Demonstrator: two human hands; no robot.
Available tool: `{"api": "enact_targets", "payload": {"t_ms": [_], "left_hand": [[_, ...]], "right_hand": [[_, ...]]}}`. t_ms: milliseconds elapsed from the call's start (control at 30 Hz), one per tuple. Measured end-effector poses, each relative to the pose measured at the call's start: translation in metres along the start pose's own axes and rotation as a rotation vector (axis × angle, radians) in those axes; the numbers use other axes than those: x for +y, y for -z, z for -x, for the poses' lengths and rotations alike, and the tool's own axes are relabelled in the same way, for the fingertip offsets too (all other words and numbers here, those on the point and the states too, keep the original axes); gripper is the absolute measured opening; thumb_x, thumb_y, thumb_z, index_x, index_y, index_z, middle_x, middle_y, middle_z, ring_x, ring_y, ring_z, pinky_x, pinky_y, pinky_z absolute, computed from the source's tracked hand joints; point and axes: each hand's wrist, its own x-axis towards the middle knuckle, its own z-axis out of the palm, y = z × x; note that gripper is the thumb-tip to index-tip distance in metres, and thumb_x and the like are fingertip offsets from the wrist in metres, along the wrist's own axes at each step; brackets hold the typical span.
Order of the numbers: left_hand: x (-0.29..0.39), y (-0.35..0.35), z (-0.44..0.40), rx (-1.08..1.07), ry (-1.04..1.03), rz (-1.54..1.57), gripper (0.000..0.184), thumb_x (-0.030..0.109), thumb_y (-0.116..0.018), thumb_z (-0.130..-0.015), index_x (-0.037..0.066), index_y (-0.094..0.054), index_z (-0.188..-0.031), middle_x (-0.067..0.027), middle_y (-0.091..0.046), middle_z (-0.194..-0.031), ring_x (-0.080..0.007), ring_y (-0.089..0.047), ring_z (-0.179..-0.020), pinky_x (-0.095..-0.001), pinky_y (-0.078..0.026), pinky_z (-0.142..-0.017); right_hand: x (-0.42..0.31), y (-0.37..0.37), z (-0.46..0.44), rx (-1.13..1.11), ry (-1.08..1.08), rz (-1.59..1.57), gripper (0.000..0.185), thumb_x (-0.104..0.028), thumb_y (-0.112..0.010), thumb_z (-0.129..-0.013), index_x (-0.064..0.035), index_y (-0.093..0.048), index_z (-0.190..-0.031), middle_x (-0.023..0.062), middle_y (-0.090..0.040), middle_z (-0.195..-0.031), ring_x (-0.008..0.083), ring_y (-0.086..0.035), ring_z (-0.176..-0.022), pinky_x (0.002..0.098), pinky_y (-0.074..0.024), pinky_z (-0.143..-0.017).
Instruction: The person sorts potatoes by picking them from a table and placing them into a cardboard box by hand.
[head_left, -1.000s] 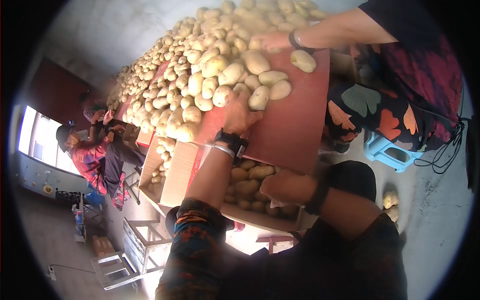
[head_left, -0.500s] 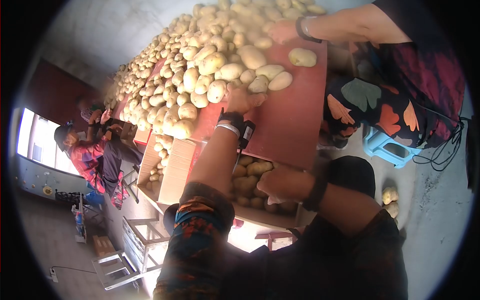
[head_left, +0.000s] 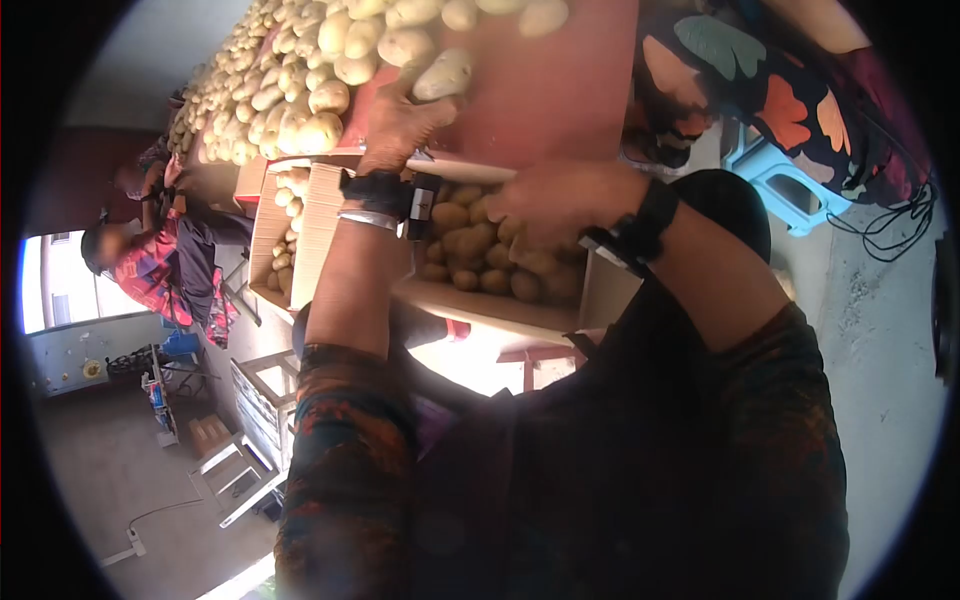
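Observation:
My left hand point(head_left: 398, 128) is at the lip of the red tabletop point(head_left: 545, 100), its fingers and thumb closed around a pale potato point(head_left: 443, 76). Beside it, a large heap of potatoes point(head_left: 290, 75) spreads across the table. Below the table's edge stands an open cardboard box point(head_left: 480, 305) with many potatoes point(head_left: 470, 240) inside. Over the right half of this box is my right hand point(head_left: 575, 205), palm down and smeared by motion. Its fingertips are above the potatoes, and whether they grip one is unclear.
A second cardboard box point(head_left: 322, 225) with potatoes stands to the left. Another person point(head_left: 160, 260) sits farther left. At the right are a co-worker's patterned clothes point(head_left: 760, 80), a blue stool point(head_left: 785, 185) and black cables point(head_left: 890, 225). Wooden stools point(head_left: 255, 440) stand lower left.
The view has tilted down, showing more of the box. My left hand now has a potato at the table's edge. My right hand has risen from the box's potatoes toward its table side.

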Motion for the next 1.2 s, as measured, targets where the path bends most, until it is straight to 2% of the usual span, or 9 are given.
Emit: {"api": "enact_targets", "payload": {"t_ms": [300, 433, 567, 667, 833, 867, 900, 1033, 1200], "left_hand": [[-0.017, 0.044, 0.117, -0.055, 0.272, 0.673, 0.056, 0.024, -0.071, -0.071, -0.005, -0.05, -0.115, -0.0124, -0.06, -0.104, -0.0207, -0.058, -0.096, -0.0315, -0.045, -0.085], [-0.038, 0.03, 0.147, -0.187, 0.421, 0.529, 0.057, 0.026, -0.069, -0.071, -0.006, -0.05, -0.114, -0.0102, -0.059, -0.1, -0.019, -0.058, -0.089, -0.0297, -0.044, -0.082], [-0.084, 0.001, 0.149, -0.265, 0.743, 0.416, 0.051, 0.03, -0.069, -0.072, 0.001, -0.054, -0.11, -0.008, -0.059, -0.097, -0.0155, -0.057, -0.09, -0.0308, -0.044, -0.082], [-0.122, -0.016, 0.146, -0.283, 0.836, 0.366, 0.047, 0.034, -0.066, -0.074, 0.004, -0.054, -0.109, -0.0059, -0.059, -0.096, -0.0153, -0.057, -0.088, -0.0289, -0.044, -0.08], [-0.15, -0.026, 0.144, -0.383, 0.858, 0.424, 0.045, 0.037, -0.067, -0.074, 0.008, -0.056, -0.108, -0.0045, -0.061, -0.092, -0.0177, -0.059, -0.089, -0.0356, -0.044, -0.079], [-0.139, -0.025, 0.133, -0.286, 0.811, 0.41, 0.044, 0.037, -0.068, -0.074, 0.009, -0.057, -0.107, -0.0037, -0.061, -0.092, -0.0184, -0.059, -0.089, -0.0372, -0.045, -0.077], [-0.154, -0.039, 0.149, -0.205, 0.856, 0.421, 0.026, 0.028, -0.065, -0.077, 0.005, -0.061, -0.087, 0.0001, -0.052, -0.068, -0.0064, -0.044, -0.05, -0.021, -0.03, -0.043], [-0.137, -0.044, 0.148, -0.132, 0.809, 0.389, 0.033, 0.028, -0.067, -0.075, 0.001, -0.063, -0.093, -0.0038, -0.06, -0.078, -0.0103, -0.055, -0.066, -0.0253, -0.043, -0.057], [-0.147, -0.029, 0.133, -0.059, 0.724, 0.381, 0.022, 0.018, -0.065, -0.079, 0.003, -0.059, -0.093, -0.0025, -0.059, -0.078, -0.0091, -0.056, -0.064, -0.0214, -0.043, -0.055]], "right_hand": [[-0.015, 0.02, 0.009, -0.046, -0.067, -0.215, 0.052, -0.033, -0.065, -0.076, -0.0029, -0.053, -0.116, 0.0128, -0.059, -0.093, 0.0266, -0.057, -0.085, 0.0354, -0.0454, -0.071], [-0.016, 0.021, 0.002, -0.08, -0.031, -0.257, 0.052, -0.034, -0.066, -0.077, -0.0032, -0.053, -0.116, 0.0117, -0.058, -0.092, 0.0247, -0.056, -0.082, 0.0339, -0.0456, -0.069], [-0.01, 0.017, 0.0, -0.044, -0.006, -0.251, 0.051, -0.035, -0.066, -0.077, -0.0033, -0.054, -0.115, 0.0115, -0.058, -0.092, 0.0247, -0.056, -0.082, 0.0339, -0.0456, -0.069], [-0.006, 0.015, 0.002, 0.064, 0.101, -0.178, 0.049, -0.039, -0.065, -0.077, -0.005, -0.057, -0.112, 0.0099, -0.06, -0.086, 0.0237, -0.056, -0.07, 0.0372, -0.0438, -0.061], [-0.012, 0.023, 0.005, -0.039, 0.072, -0.131, 0.049, -0.034, -0.066, -0.075, -0.0033, -0.056, -0.112, 0.0141, -0.06, -0.094, 0.0278, -0.058, -0.082, 0.0366, -0.0457, -0.069], [-0.004, 0.032, 0.002, 0.003, 0.074, -0.169, 0.05, -0.034, -0.066, -0.074, -0.0031, -0.056, -0.111, 0.0163, -0.061, -0.092, 0.0313, -0.059, -0.082, 0.0387, -0.0455, -0.07], [-0.006, 0.017, 0.003, 0.003, 0.096, -0.132, 0.049, -0.033, -0.066, -0.073, -0.0026, -0.056, -0.11, 0.0184, -0.062, -0.089, 0.0341, -0.058, -0.083, 0.0406, -0.0456, -0.071], [-0.011, 0.014, -0.004, -0.067, 0.059, -0.077, 0.047, -0.032, -0.064, -0.073, -0.0022, -0.057, -0.108, 0.0195, -0.062, -0.091, 0.0363, -0.057, -0.087, 0.0433, -0.0445, -0.075], [-0.015, 0.013, -0.002, -0.047, 0.122, -0.021, 0.043, -0.034, -0.064, -0.074, -0.0014, -0.057, -0.101, 0.0186, -0.061, -0.087, 0.0362, -0.057, -0.085, 0.0441, -0.0442, -0.073]]}}
